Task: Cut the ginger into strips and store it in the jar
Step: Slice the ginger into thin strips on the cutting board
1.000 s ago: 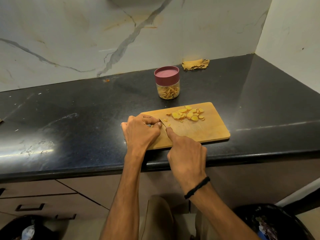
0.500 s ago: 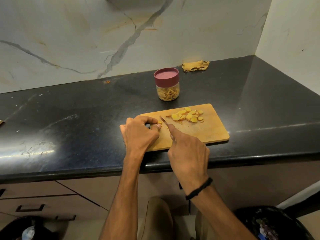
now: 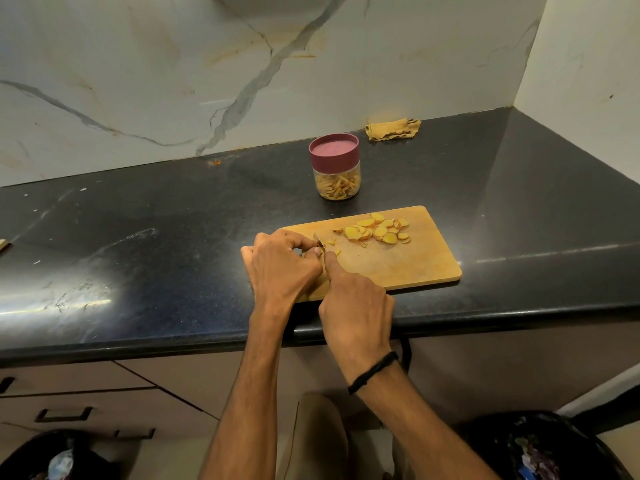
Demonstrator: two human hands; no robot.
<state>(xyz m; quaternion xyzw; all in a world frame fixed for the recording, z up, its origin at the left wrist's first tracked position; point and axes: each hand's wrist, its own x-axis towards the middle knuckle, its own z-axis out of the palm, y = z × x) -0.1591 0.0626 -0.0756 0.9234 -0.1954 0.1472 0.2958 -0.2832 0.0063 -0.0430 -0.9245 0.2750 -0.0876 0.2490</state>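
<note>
A wooden cutting board lies on the black counter near its front edge. Several yellow ginger slices are piled at the board's far middle. My left hand sits curled at the board's left end, fingertips pinching ginger that is mostly hidden. My right hand grips a knife, forefinger along the spine; only the blade tip shows between the hands. A few cut strips lie beside the blade. Behind the board stands a clear jar with a maroon lid on, holding ginger strips.
A crumpled yellow cloth lies at the back of the black counter against the marble wall. Drawers sit below the counter at the left. Dark bins stand on the floor at lower left and lower right.
The knife tip dropped back down close against my left fingertips after being raised half a second ago. The hands stay at the board's left end; the slices and jar have not moved.
</note>
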